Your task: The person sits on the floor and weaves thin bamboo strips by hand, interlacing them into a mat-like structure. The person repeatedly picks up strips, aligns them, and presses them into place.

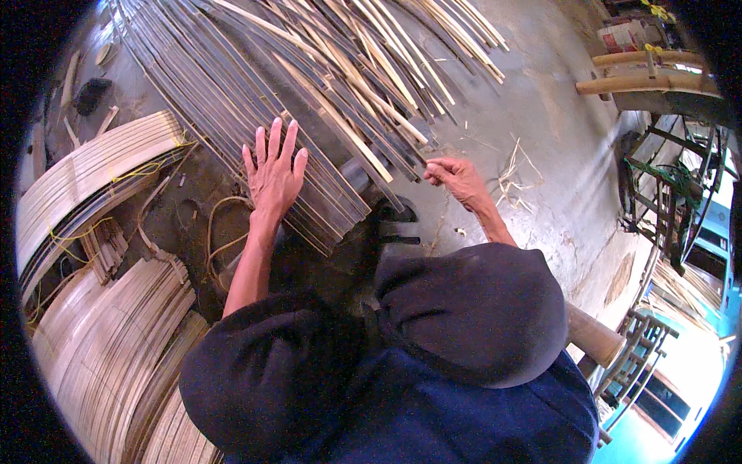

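My left hand [274, 174] lies flat, fingers spread, on a row of dark bamboo strips [328, 213] set side by side. The row runs from in front of my knees to the far left. My right hand [459, 182] is closed in a pinch at the near end of a dark, thin bamboo strip, at the right side of the loose pile; its fingers partly hide the grip. Loose bamboo strips [352, 147], some pale and some dark, lie between the hands and stretch away from me.
Tied bundles of pale strips [100, 166] and stacked slats [116, 348] fill my left side. Thin shavings [518, 178] litter the concrete floor [549, 85] at right. Beyond are a dark metal frame [672, 185], bamboo poles [649, 81] and a bamboo rack [638, 352].
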The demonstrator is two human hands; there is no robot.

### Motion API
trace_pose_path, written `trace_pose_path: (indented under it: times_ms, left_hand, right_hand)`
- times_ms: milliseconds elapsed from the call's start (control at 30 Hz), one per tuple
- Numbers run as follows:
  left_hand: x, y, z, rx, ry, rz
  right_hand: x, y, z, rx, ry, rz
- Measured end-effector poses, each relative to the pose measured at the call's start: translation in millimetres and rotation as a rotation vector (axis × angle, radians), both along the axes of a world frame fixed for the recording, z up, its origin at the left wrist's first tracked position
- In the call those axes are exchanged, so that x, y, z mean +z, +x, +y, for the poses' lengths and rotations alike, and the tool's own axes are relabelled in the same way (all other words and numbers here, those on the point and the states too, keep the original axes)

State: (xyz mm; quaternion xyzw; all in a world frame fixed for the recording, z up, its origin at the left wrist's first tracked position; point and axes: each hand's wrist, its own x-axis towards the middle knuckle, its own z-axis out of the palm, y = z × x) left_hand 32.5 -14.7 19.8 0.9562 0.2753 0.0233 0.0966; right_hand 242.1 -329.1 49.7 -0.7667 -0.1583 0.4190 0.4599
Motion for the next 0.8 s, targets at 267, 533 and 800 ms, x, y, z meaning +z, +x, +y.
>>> trace_pose_path:
  times_ms: [267,533,800]
  left_hand:
    - [-4.5,-0.6,1.2,-0.025,0.027,-0.083]
    - [-4.5,-1.7,1.7,-0.010,0.020,-0.068]
    - [-4.6,0.3,1.2,-0.010,0.024,-0.047]
  right_hand:
    - [-11.9,1.6,0.1,-0.102,0.038,0.181]
    - [-12.7,8.9,-0.5,-0.116,0.032,0.316]
    - [-22.4,11.2,-6.7,-0.147,0.055,0.359]
